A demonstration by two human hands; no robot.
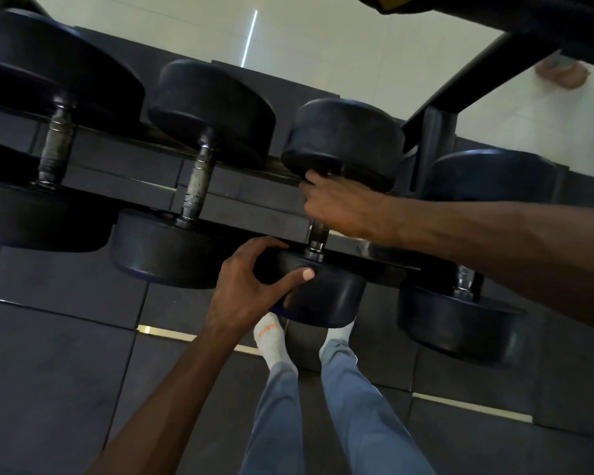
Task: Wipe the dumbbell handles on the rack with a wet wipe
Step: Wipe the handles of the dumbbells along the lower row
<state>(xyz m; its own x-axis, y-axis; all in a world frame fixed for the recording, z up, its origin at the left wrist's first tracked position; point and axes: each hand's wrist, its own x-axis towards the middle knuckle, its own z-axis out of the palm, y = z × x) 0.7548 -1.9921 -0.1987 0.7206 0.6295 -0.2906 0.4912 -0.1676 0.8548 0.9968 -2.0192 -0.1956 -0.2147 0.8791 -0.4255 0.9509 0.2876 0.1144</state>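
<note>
Several black dumbbells lie across a dark rack (247,221). My right hand (336,205) is wrapped around the metal handle (318,236) of the third dumbbell from the left, just under its far head (345,142). No wet wipe shows; the fingers hide whatever is in the palm. My left hand (251,284) cups the near head (323,296) of that same dumbbell, thumb on its top face and fingers round its edge. Bare knurled handles stand free on the dumbbells to the left (199,181) (55,149).
Another dumbbell (460,317) sits to the right under my right forearm. An upper rack rail (460,84) slants across the top right. Dark floor mats (66,371) and my legs in grey trousers (340,406) lie below. A pale floor (323,39) lies beyond the rack.
</note>
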